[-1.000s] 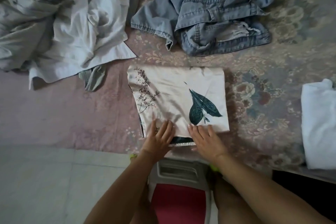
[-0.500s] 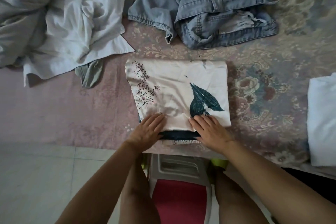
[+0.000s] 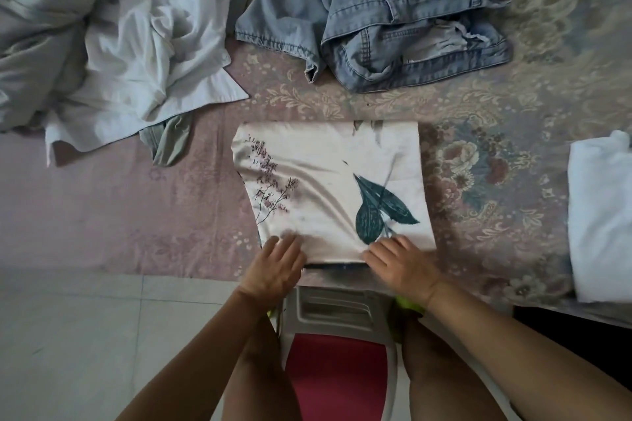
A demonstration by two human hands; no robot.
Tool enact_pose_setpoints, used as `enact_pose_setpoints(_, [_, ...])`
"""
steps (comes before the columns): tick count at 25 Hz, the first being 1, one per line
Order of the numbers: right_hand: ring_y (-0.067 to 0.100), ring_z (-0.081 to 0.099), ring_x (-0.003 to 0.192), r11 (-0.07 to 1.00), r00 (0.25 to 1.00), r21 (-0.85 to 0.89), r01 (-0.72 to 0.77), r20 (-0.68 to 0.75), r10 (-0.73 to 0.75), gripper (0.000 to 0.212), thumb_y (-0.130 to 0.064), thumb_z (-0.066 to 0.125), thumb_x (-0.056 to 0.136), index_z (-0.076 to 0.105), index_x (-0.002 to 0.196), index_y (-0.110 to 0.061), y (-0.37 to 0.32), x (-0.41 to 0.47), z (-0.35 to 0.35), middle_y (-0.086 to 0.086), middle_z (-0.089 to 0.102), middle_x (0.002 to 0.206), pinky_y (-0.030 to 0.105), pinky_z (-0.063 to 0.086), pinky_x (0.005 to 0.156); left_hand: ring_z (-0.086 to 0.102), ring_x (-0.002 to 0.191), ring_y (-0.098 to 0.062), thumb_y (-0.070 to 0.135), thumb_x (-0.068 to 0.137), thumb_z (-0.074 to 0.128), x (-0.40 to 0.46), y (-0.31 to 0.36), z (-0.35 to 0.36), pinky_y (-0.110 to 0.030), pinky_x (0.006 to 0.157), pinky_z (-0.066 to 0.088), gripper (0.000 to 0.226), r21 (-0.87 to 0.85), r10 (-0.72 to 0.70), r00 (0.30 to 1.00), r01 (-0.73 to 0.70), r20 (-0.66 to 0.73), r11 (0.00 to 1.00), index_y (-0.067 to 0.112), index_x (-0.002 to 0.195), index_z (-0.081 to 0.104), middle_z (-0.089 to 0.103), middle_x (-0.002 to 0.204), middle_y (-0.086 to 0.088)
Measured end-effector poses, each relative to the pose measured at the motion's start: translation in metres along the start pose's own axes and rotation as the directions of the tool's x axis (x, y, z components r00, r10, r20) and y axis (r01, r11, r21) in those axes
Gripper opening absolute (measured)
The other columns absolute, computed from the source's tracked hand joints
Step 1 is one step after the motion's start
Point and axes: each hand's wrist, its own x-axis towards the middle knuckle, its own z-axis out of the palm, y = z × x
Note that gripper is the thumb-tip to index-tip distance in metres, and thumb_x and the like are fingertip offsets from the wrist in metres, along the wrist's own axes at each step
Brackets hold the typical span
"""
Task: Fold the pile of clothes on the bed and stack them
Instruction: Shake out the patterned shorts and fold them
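A folded cream garment with a dark teal leaf print and a pink sprig lies flat on the bed, near its front edge. My left hand rests with fairly straight, blurred fingers on the garment's near-left corner. My right hand has curled fingers gripping the near edge just below the leaf. A dark strip of the lower layer shows between the hands. Crumpled light-blue jeans lie beyond the garment. A heap of white and grey shirts lies at the back left. A folded white garment sits at the right.
The bed has a pink and floral cover, and its front edge runs just under my hands. A grey-green cloth pokes out from under the white heap. Below are a pale tiled floor and a white stool with a red seat.
Both hands have slid apart along the near edge, the left toward the left corner. The right hand's fingers have curled on the edge, and the dark strip beneath shows more.
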Motion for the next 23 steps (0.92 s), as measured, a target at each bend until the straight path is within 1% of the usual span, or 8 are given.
enact_pose_setpoints(4, [0.032, 0.042, 0.120, 0.991, 0.956, -0.108, -0.079, 0.272, 0.106, 0.084, -0.056, 0.070, 0.071, 0.038, 0.132, -0.009, -0.024, -0.005, 0.026, 0.018, 0.042, 0.134, 0.050, 0.042, 0.099, 0.050, 0.122, -0.035, 0.063, 0.067, 0.067, -0.002, 0.012, 0.018, -0.054, 0.097, 0.034, 0.088, 0.102, -0.139, 0.971, 0.122, 0.193, 0.987, 0.002, 0.126, 0.043, 0.055, 0.131, -0.020])
enact_pose_setpoints(8, [0.031, 0.032, 0.131, 0.983, 0.927, -0.143, -0.118, 0.340, 0.160, 0.109, -0.043, 0.077, 0.065, 0.013, 0.146, -0.008, -0.023, 0.012, 0.042, 0.018, 0.031, 0.145, 0.053, 0.024, 0.108, 0.047, 0.127, -0.031, 0.072, 0.063, 0.066, 0.021, 0.031, 0.034, -0.058, 0.104, 0.030, 0.109, 0.115, -0.212, 0.931, 0.185, 0.298, 0.976, 0.005, 0.139, 0.026, 0.051, 0.138, -0.014])
enact_pose_setpoints(10, [0.029, 0.040, 0.125, 0.985, 0.921, -0.140, -0.099, 0.361, 0.144, 0.105, -0.037, 0.079, 0.063, 0.017, 0.143, -0.007, -0.013, 0.026, 0.041, 0.014, 0.045, 0.140, 0.050, 0.036, 0.101, 0.050, 0.125, -0.031, 0.051, 0.074, 0.065, 0.033, 0.028, 0.035, -0.057, 0.101, 0.038, 0.090, 0.145, -0.203, 0.942, 0.169, 0.267, 0.975, 0.005, 0.138, 0.023, 0.052, 0.136, -0.015])
enact_pose_setpoints(13, [0.029, 0.053, 0.104, 0.988, 0.959, -0.153, -0.016, 0.278, 0.059, 0.078, -0.025, 0.068, 0.073, 0.027, 0.136, -0.003, 0.003, 0.033, 0.032, 0.013, 0.059, 0.122, 0.044, 0.050, 0.082, 0.064, 0.103, -0.031, 0.019, 0.073, 0.063, 0.040, 0.015, 0.033, -0.048, 0.082, 0.054, 0.055, 0.146, -0.132, 0.987, 0.118, 0.092, 0.982, 0.004, 0.121, 0.041, 0.065, 0.113, -0.017])
enact_pose_setpoints(17, [0.033, 0.059, 0.094, 0.979, 0.946, -0.182, 0.088, 0.323, -0.025, 0.057, -0.018, 0.053, 0.081, 0.039, 0.133, 0.000, 0.006, 0.033, 0.020, 0.019, 0.060, 0.113, 0.044, 0.053, 0.072, 0.059, 0.112, -0.040, 0.039, 0.073, 0.071, 0.041, 0.028, 0.035, -0.058, 0.085, 0.049, 0.073, 0.121, -0.200, 0.956, 0.177, 0.217, 0.977, -0.001, 0.125, 0.038, 0.061, 0.121, -0.025])
enact_pose_setpoints(19, [0.033, 0.061, 0.091, 0.992, 0.918, -0.125, -0.025, 0.390, 0.072, 0.050, -0.014, 0.068, 0.071, 0.058, 0.119, -0.003, 0.002, 0.038, 0.014, 0.019, 0.063, 0.107, 0.043, 0.054, 0.071, 0.059, 0.111, -0.041, 0.032, 0.084, 0.059, 0.042, 0.035, 0.041, -0.056, 0.083, 0.052, 0.056, 0.113, -0.246, 0.951, 0.228, 0.187, 0.967, -0.003, 0.122, 0.040, 0.061, 0.120, -0.027])
enact_pose_setpoints(21, [0.032, 0.060, 0.093, 0.980, 0.898, 0.061, -0.190, 0.413, 0.149, 0.049, 0.000, 0.071, 0.064, 0.061, 0.112, -0.005, 0.003, 0.048, 0.008, 0.014, 0.062, 0.106, 0.042, 0.052, 0.077, 0.063, 0.106, -0.039, 0.023, 0.088, 0.043, 0.044, 0.028, 0.042, -0.049, 0.077, 0.056, 0.039, 0.044, -0.253, 0.963, 0.250, 0.089, 0.967, -0.004, 0.117, 0.043, 0.065, 0.112, -0.025])
enact_pose_setpoints(23, [0.029, 0.055, 0.105, 0.844, 0.823, 0.299, -0.445, 0.509, 0.253, 0.054, 0.008, 0.058, 0.073, 0.053, 0.124, -0.011, 0.009, 0.059, -0.005, 0.008, 0.058, 0.117, 0.037, 0.044, 0.089, 0.063, 0.105, -0.037, 0.045, 0.085, 0.048, 0.047, 0.021, 0.032, -0.046, 0.076, 0.056, 0.059, 0.018, -0.223, 0.973, 0.223, 0.061, 0.975, -0.002, 0.119, 0.041, 0.065, 0.112, -0.023])
